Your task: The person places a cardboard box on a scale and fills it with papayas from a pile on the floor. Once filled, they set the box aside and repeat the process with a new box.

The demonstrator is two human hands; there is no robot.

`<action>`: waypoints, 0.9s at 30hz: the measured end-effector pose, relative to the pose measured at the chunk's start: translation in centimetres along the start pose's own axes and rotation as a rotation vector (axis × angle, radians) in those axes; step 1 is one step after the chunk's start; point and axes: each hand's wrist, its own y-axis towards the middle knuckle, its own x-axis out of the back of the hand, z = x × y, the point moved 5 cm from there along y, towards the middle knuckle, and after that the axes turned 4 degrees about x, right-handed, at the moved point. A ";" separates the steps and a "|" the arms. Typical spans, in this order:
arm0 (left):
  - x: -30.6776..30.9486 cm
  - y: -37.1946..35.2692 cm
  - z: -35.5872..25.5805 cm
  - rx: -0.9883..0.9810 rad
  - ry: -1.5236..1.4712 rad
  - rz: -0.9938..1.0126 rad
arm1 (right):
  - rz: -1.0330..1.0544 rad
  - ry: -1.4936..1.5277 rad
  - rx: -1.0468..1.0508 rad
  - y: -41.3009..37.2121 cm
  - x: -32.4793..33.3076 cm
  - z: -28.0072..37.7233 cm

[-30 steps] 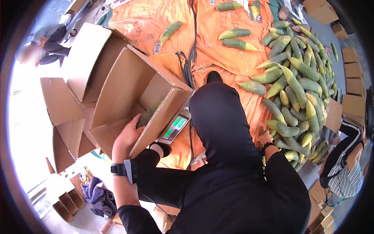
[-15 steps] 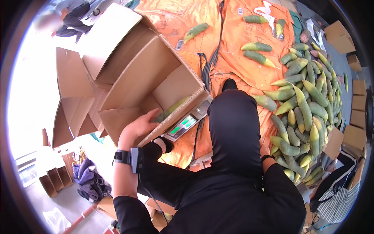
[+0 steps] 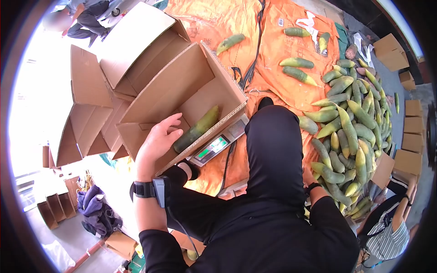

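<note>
My left hand (image 3: 160, 139) is over the near side of an open cardboard box (image 3: 168, 86), fingers apart and holding nothing. Just right of the fingers, one long green radish (image 3: 198, 128) lies inside that box. The box rests on a digital scale (image 3: 214, 149) with a lit green display. My right hand (image 3: 308, 177) is low beside my knee, at the near left edge of a large heap of green radishes (image 3: 350, 132). My knee hides most of its fingers, so its grip cannot be seen.
More cardboard boxes (image 3: 136, 45) stand left of the scale. Orange sheeting (image 3: 277, 45) covers the floor, with a black cable (image 3: 253, 63) and several loose radishes on it. One person (image 3: 88, 18) is at upper left, another in a striped top (image 3: 387, 236) at lower right.
My left hand has let go of the radish and drawn back from it, leaving it in the box. My right hand stays beside the heap. An arm of the person at lower right has come into view.
</note>
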 end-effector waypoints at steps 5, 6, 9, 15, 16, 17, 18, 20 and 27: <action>1.0 -0.6 0.2 -0.066 -0.044 -0.051 | -0.371 -0.433 0.412 -6.8 0.1 21.9; 1.2 -0.8 0.0 -0.074 -0.045 -0.048 | -0.419 -0.383 0.505 -6.1 1.4 23.5; 1.4 -1.4 -0.4 -0.034 -0.044 -0.018 | -0.507 -0.177 0.687 -10.9 2.7 34.7; 2.1 -1.7 -1.2 -0.165 -0.149 -0.096 | -0.521 0.249 1.123 -22.7 2.0 55.0; 2.4 -2.1 -1.8 -0.207 -0.174 -0.143 | -0.423 0.359 1.196 -23.6 1.6 57.1; 2.6 -2.4 -2.6 -0.250 -0.200 -0.188 | -0.311 0.439 1.249 -25.4 0.2 59.5; 2.6 -2.7 -3.3 -0.254 -0.199 -0.189 | -0.197 0.517 1.296 -26.9 -1.5 61.6; 3.4 -3.6 -4.8 -0.347 -0.046 -0.394 | 0.022 0.544 1.330 -27.9 -4.5 64.6; 2.6 -4.2 -6.7 -0.505 0.180 -0.470 | 0.506 0.581 1.032 -26.2 -20.2 66.3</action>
